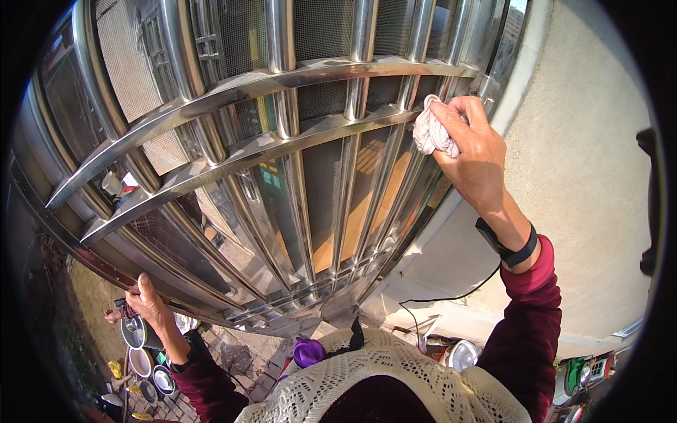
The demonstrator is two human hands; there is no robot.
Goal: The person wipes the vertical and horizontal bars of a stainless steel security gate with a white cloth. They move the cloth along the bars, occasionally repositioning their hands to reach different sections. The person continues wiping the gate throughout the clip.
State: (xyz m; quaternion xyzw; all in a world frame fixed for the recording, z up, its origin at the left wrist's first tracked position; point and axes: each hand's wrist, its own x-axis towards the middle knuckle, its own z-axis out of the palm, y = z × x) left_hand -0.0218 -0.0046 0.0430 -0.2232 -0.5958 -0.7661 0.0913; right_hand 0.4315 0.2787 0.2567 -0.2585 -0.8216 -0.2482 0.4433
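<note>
A stainless steel window grille (282,134) with upright tubes and two flat crossbars fills the upper left and middle. My right hand (476,151) is closed around a crumpled pinkish-white cloth (431,130). The cloth is at the right ends of the crossbars, close to the wall. At the lower left, my left hand (151,307) grips the dark edge of the grille's frame (106,271), thumb up, the other fingers partly hidden. Mesh screens and glass panes lie behind the bars, with reflections on them.
A pale plastered wall (585,183) rises along the right. A black cable (451,295) hangs beside me. Far below on the paving stand several basins (141,361). What looks like another person's hand (111,316) with a plaid sleeve shows beyond my left hand.
</note>
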